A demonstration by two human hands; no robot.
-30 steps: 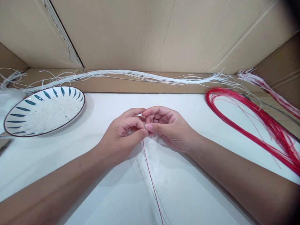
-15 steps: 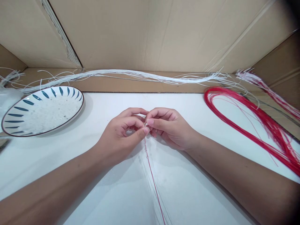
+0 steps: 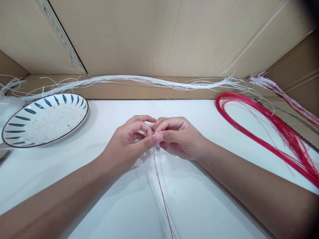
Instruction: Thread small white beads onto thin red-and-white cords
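Far left sits a round white ceramic plate with blue dashes (image 3: 45, 120). At centre, the left hand (image 3: 127, 146) and right hand (image 3: 178, 136) pinch a thin red thread (image 3: 160, 186) between narrowed fingertips; it trails nearward. A looped red cord bundle (image 3: 269, 129) lies right.

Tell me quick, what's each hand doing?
Left hand: pinched shut on the red thread.
Right hand: fingers curled at the same thread's top end; exact grip hidden.

Left hand (image 3: 127, 146) and right hand (image 3: 178, 136) meet fingertip to fingertip at the middle of the white table (image 3: 211, 186), pinching a red thread (image 3: 161, 192) with small clear beads (image 3: 155, 161) that runs nearward; a blue-patterned plate (image 3: 45, 119) sits far left, a red thread bundle (image 3: 269, 132) far right
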